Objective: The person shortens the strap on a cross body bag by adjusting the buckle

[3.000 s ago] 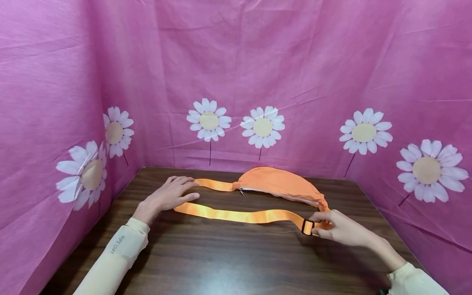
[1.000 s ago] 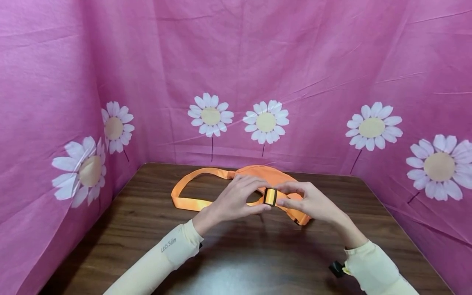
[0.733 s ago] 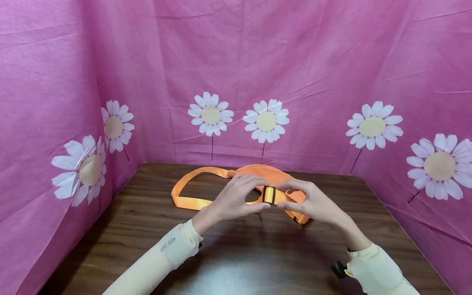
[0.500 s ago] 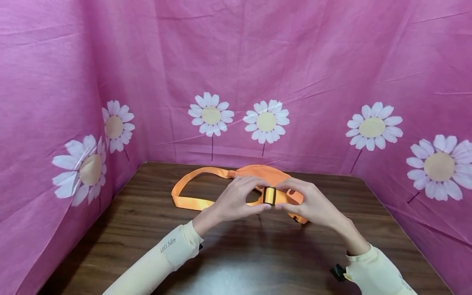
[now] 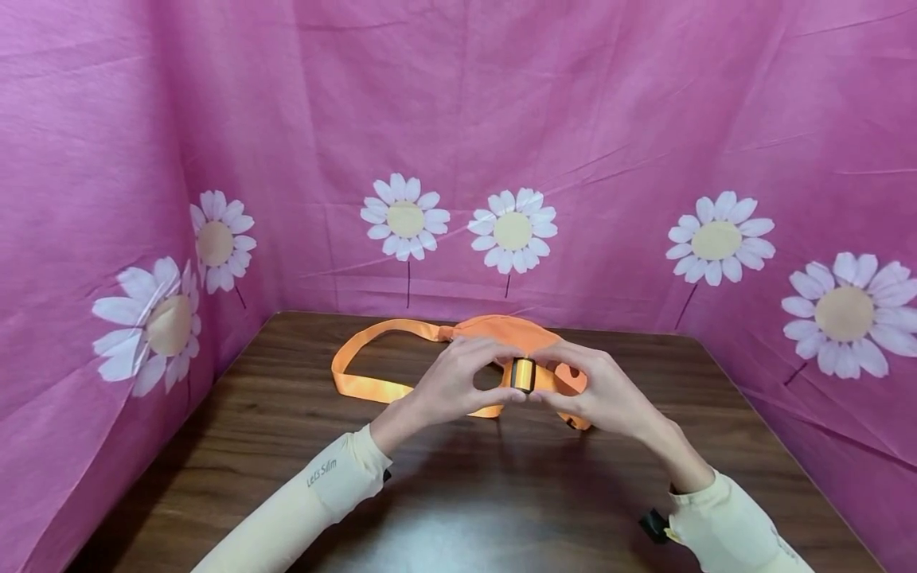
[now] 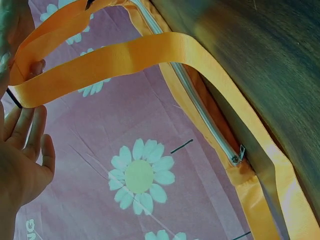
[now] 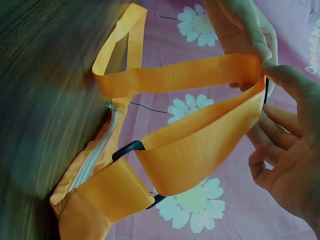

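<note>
An orange waist bag (image 5: 501, 326) stands at the back of the table, partly hidden by both hands. Its orange strap (image 5: 372, 388) loops out to the left. Raised in front of the bag is a black strap slider (image 5: 532, 376) with the strap threaded through it. My left hand (image 5: 454, 382) pinches the slider's left side between thumb and fingers. On the other side, my right hand (image 5: 605, 390) pinches its right edge and the strap there. A second black buckle (image 7: 127, 150) joins the strap to the bag's end in the right wrist view. The bag's zipper (image 6: 200, 110) shows in the left wrist view.
The dark wooden table (image 5: 430, 509) has pink cloth (image 5: 458, 119) with white daisies hanging round its back and sides. A black piece (image 5: 653, 525) sits by the right sleeve.
Three seconds ago my left hand lay by the strap's left bend, and my right hand held the strap near the slider. Both hands have since met at the slider, lifting it toward the middle.
</note>
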